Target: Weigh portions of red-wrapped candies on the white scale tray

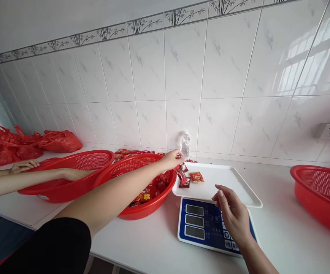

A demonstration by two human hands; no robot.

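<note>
My left hand (172, 160) reaches across a red perforated basket (138, 213) to the left end of a white tray (224, 179). Its fingers are closed at the tips, on what looks like a small red packet (180, 174) hanging over the tray's edge; the grip is partly hidden. Beneath it, more small dark red packets lie on the tray, beside a red and gold packet (197, 177). Many red packets fill the basket. My right hand (232, 211) hovers over the blue keypad of a weighing scale (195, 220), fingers loosely curled and apart, holding nothing.
Another person's hand (75, 174) reaches into a second red basket (59, 194) at left; their other hand (25, 165) is at its far rim. Red plastic bags (59, 141) sit behind. A clear bottle (185, 145) stands by the wall. Another red basket (319, 198) is at right.
</note>
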